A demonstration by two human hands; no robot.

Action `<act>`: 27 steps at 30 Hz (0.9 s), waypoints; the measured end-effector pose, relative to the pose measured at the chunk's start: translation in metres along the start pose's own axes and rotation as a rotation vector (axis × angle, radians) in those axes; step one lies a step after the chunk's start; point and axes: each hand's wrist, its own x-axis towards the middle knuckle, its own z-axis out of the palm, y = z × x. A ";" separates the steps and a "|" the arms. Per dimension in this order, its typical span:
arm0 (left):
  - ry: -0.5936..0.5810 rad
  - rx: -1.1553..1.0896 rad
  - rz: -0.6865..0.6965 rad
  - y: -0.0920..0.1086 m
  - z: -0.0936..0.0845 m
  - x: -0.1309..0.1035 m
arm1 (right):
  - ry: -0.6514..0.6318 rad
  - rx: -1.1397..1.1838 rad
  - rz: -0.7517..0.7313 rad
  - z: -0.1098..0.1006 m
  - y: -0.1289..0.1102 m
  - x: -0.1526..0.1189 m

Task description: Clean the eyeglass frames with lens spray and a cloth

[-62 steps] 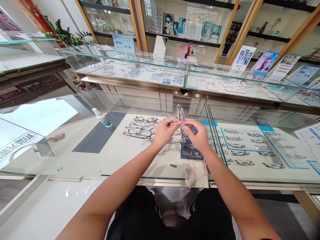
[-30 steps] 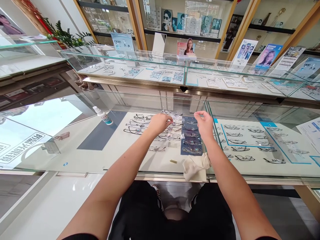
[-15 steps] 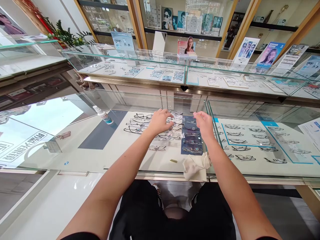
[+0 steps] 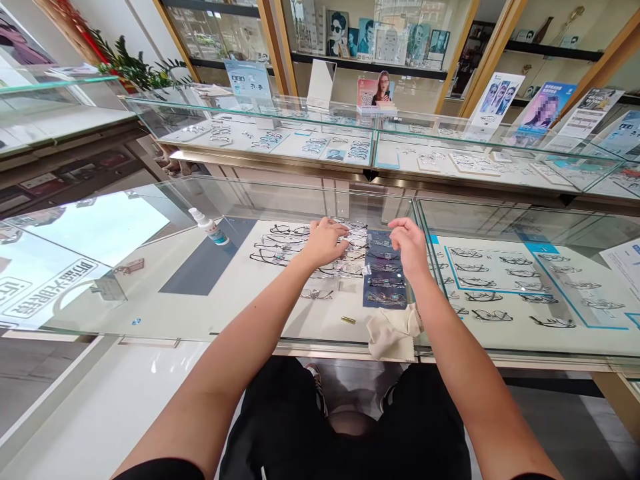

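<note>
My left hand (image 4: 326,244) hovers over or touches the left group of eyeglasses (image 4: 280,244), thumb and fingers apart. Under and beyond its fingers, clear-looking frames (image 4: 356,255) are partly hidden, so contact is hard to judge. To the right, my right hand (image 4: 411,248) is raised beside the dark blue display mat (image 4: 373,272), its fingers loosely bent and apart with nothing visible in them. Several eyeglasses (image 4: 386,283) lie in a column on that mat. A single pair of glasses (image 4: 317,294) rests nearer me.
A beige cloth (image 4: 393,333) and a small gold-coloured piece (image 4: 349,320) lie near the front edge. A spray bottle (image 4: 209,228) stands on the left by a grey mat (image 4: 200,270). A glass case (image 4: 487,280) of eyeglasses adjoins on the right; another display counter (image 4: 300,160) runs behind.
My right hand's fingers have loosened from a pinch and spread apart. The left hand's fingers have shifted slightly over the glasses. The view has moved a little.
</note>
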 end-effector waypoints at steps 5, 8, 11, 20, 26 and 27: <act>0.040 -0.032 -0.009 0.002 -0.005 -0.002 | -0.041 -0.008 -0.023 0.000 0.005 0.003; 0.130 -0.096 -0.018 0.008 -0.017 -0.008 | -0.063 0.006 -0.007 0.000 0.007 0.004; 0.207 -0.227 -0.055 0.017 -0.031 -0.015 | -0.077 0.061 0.017 0.000 0.008 0.005; 0.103 -0.978 -0.033 0.036 -0.043 -0.020 | -0.154 0.081 0.060 0.003 0.007 0.004; 0.034 -1.135 -0.040 0.044 -0.039 -0.022 | -0.174 0.121 0.090 0.008 0.008 0.001; 0.028 -1.136 -0.038 0.046 -0.038 -0.022 | -0.176 0.131 0.094 0.009 0.008 0.001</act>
